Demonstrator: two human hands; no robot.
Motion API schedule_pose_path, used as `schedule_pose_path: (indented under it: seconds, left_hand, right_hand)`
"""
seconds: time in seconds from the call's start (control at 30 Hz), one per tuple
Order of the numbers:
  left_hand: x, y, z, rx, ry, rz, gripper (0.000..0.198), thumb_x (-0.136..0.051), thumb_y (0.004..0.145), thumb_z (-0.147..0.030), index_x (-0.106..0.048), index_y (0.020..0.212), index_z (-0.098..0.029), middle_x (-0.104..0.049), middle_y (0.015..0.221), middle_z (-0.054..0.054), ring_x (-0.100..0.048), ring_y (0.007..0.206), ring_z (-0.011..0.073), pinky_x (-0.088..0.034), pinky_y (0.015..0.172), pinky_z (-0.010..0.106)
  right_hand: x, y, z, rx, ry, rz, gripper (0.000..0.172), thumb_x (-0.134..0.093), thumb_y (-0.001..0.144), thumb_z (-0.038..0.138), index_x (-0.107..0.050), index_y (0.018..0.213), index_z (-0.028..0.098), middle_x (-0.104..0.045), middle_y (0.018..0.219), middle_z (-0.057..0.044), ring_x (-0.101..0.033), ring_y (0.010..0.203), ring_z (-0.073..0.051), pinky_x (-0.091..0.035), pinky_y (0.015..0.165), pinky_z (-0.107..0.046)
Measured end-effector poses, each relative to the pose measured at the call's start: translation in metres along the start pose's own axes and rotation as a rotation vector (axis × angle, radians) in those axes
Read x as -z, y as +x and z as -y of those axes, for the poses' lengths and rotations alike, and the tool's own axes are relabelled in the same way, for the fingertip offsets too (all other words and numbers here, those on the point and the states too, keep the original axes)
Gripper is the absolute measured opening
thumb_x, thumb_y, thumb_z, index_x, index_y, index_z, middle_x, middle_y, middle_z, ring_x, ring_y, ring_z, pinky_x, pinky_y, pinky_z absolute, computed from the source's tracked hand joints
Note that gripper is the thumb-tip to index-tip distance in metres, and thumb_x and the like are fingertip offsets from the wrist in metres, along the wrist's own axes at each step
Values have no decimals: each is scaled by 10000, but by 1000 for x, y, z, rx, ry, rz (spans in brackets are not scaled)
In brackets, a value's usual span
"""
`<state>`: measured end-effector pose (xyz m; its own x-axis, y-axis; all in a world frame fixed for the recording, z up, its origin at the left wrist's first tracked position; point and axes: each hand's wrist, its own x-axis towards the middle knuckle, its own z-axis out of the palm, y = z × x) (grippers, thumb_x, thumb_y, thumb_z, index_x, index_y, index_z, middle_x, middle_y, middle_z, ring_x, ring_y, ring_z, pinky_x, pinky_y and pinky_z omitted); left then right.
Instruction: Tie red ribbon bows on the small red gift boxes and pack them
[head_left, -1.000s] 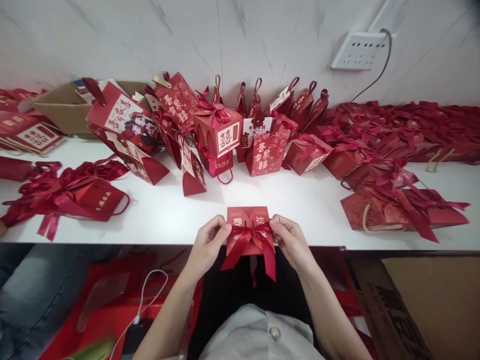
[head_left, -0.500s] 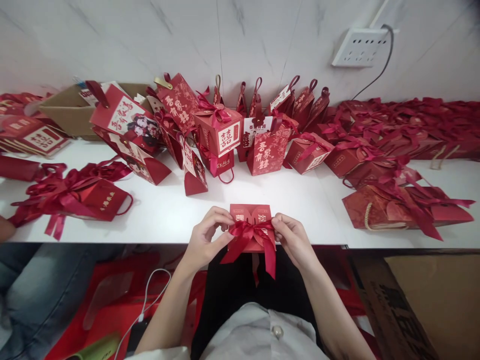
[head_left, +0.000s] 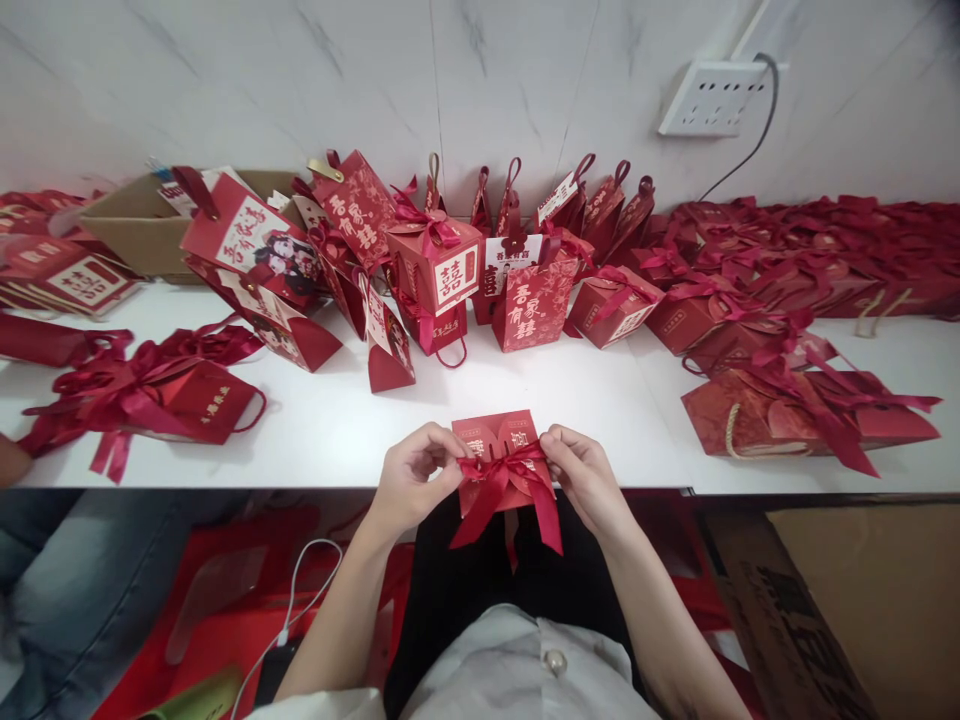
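A small red gift box point(head_left: 491, 430) with gold lettering lies at the front edge of the white table. Across its top runs a dark red ribbon point(head_left: 501, 478) tied in a bow, its two tails hanging over the edge. My left hand point(head_left: 420, 470) pinches the left loop of the bow between thumb and fingers. On the other side, my right hand point(head_left: 581, 465) is closed on the right loop, thumb against forefinger. Both loops are drawn out sideways, and the fingertips partly cover them.
Several red boxes and bags, among them a double-happiness box point(head_left: 442, 265), stand behind. A ribboned box point(head_left: 217, 400) lies left; a rope-handled bag point(head_left: 720, 415) lies right. A cardboard box point(head_left: 142, 235) sits at the back. Another person's leg point(head_left: 90, 590) shows lower left.
Both hands have drawn the bow's loops slightly further apart, and the loops look thinner. The box has turned a little, and the ribbon tails have shifted slightly right.
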<state>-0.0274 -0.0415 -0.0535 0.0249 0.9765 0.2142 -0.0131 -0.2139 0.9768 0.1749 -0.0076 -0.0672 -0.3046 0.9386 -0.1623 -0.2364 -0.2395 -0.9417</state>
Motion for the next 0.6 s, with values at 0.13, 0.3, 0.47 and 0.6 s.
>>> schedule_pose_path:
  seconds: [0.13, 0.3, 0.47, 0.6]
  left_hand:
    - [2, 4, -3, 49, -5, 39, 111, -642, 778, -261, -643, 775, -150, -592, 664, 18, -520, 541, 86, -421, 486, 199]
    - [6, 5, -3, 50, -91, 105, 133, -663, 782, -267, -626, 732, -150, -621, 764, 33, -513, 544, 58, -409, 466, 169]
    - [3, 3, -6, 217, -220, 175, 213, -658, 786, -324, -538, 764, -150, -583, 755, -7, -395, 295, -16, -220, 279, 125]
    - [1, 4, -7, 297, -239, 218, 224, -622, 813, -357, -520, 782, -161, -510, 617, -63, -369, 244, -16, -151, 247, 92]
  right_hand:
    - [-1, 1, 1, 8, 2, -8, 411, -657, 770, 453, -450, 542, 180, -354, 503, 64, -295, 486, -74, -229, 481, -231]
    - [2, 0, 0, 5, 13, -21, 411, -654, 775, 446, -443, 543, 181, -345, 502, 66, -279, 481, -72, -218, 478, -231]
    - [3, -1, -1, 0, 18, -3, 402, -653, 783, 435, -450, 550, 178, -353, 513, 65, -287, 490, -72, -219, 486, -231]
    - [1, 0, -1, -3, 16, 13, 397, -651, 783, 431, -453, 549, 179, -351, 515, 65, -279, 488, -74, -215, 486, -235]
